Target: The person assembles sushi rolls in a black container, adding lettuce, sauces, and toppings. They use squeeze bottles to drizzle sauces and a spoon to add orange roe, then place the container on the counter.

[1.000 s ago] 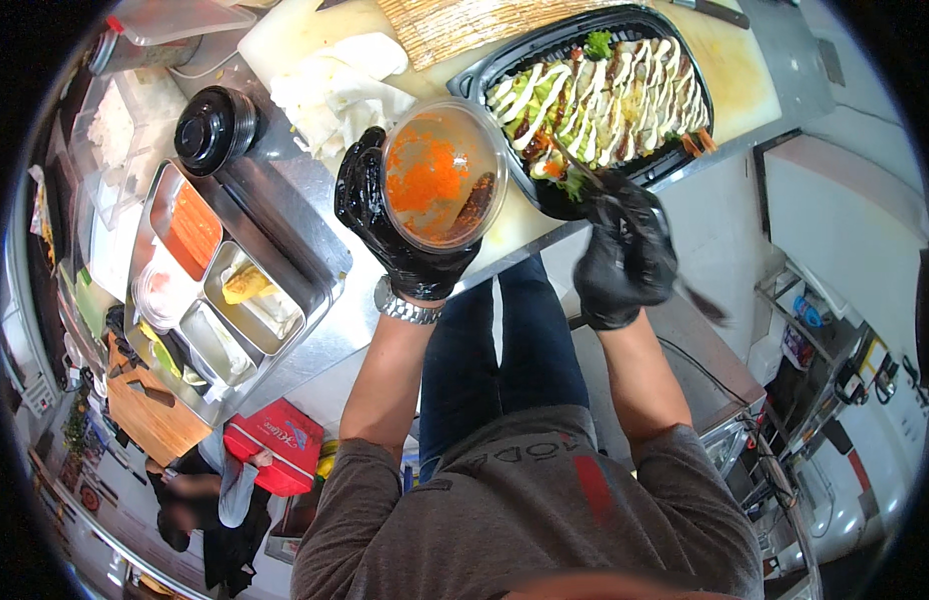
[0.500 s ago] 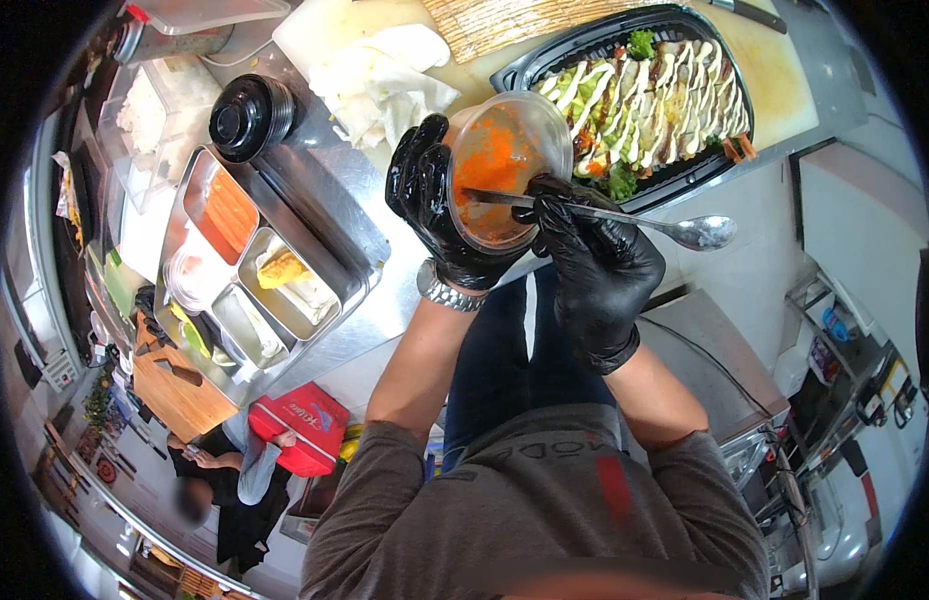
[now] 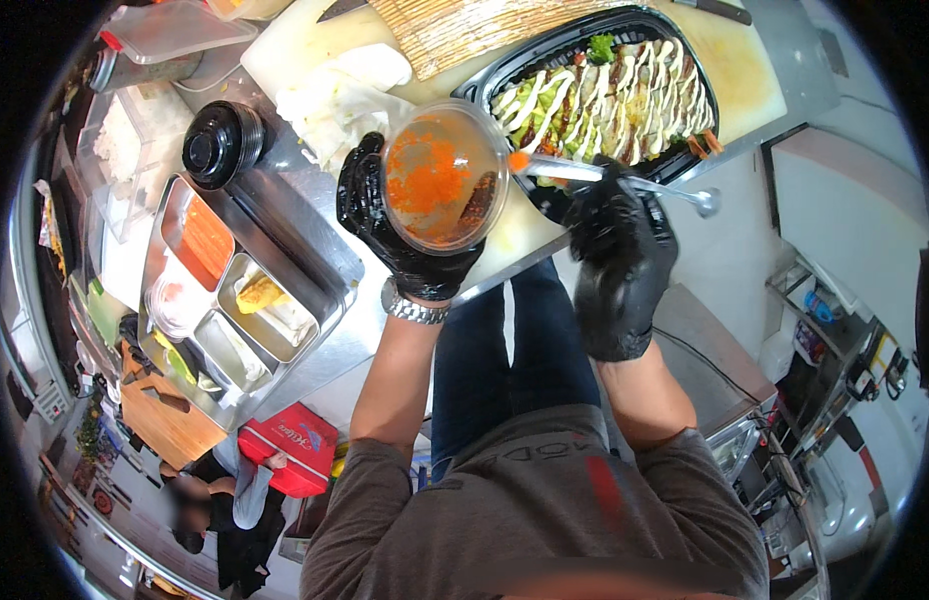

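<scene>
My left hand (image 3: 422,268), in a wet black glove, is wrapped round a clear round plastic tub (image 3: 467,160) tilted so its inside shows. Orange fish roe (image 3: 425,175) clings to the inside. In my black-gloved right hand (image 3: 625,275) is a metal spoon (image 3: 565,171), gripped along its handle with the bowl pointing right. A small clump of roe sits on the narrow handle end, just right of the tub's rim. Behind it, a black plastic tray (image 3: 477,88) holds sliced sushi rolls (image 3: 610,100) striped with white and brown sauce, with green garnish.
A bamboo mat (image 3: 435,35) and crumpled white cloth (image 3: 335,95) lie on the cutting board (image 3: 755,80). Knives lie at its far edge. Left are stacked black bowls (image 3: 223,145) and a steel tray (image 3: 320,345) of ingredients. Another person (image 3: 245,500) is at lower left.
The spoon's handle end has come out of the tub carrying roe, and my right hand has moved slightly right. The whole view has shifted, with the tub now farther left.
</scene>
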Demonstrator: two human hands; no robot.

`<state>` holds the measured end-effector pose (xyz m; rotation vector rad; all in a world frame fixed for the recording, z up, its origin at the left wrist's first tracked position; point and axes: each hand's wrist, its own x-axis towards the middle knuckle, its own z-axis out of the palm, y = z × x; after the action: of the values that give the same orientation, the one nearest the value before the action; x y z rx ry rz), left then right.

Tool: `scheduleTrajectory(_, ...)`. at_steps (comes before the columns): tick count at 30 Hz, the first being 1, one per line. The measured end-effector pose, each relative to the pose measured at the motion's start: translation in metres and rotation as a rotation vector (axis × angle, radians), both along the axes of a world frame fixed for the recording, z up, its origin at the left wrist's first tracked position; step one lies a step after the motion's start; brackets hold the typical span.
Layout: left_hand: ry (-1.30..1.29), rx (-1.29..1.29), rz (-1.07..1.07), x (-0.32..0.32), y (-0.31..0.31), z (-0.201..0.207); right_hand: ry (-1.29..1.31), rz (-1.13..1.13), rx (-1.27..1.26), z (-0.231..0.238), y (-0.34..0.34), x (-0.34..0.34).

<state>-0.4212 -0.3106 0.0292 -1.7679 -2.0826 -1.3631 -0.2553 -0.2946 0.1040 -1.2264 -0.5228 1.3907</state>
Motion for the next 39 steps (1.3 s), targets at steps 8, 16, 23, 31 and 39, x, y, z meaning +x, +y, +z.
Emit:
scheduleTrajectory(8,0.006,0.009,-0.024,0.0,0.002,0.0,-0.717,-0.077,0.536,-0.037,0.009,0.008)
scheduleTrajectory(16,-0.007,-0.014,-0.041,-0.001,0.0,-0.003,-1.279,0.22,0.781,-0.021,0.012,0.014)
scheduleTrajectory(23,0.027,-0.004,-0.029,0.001,0.006,0.005,-0.711,-0.037,0.56,-0.022,0.009,0.008)
scheduleTrajectory(31,-0.054,0.025,-0.097,0.002,0.0,0.0,-0.221,0.253,0.06,0.011,-0.006,-0.029)
scheduleTrajectory(39,-0.043,0.063,-0.084,0.002,0.0,-0.009,-0.046,0.289,0.03,0.008,-0.013,-0.039)
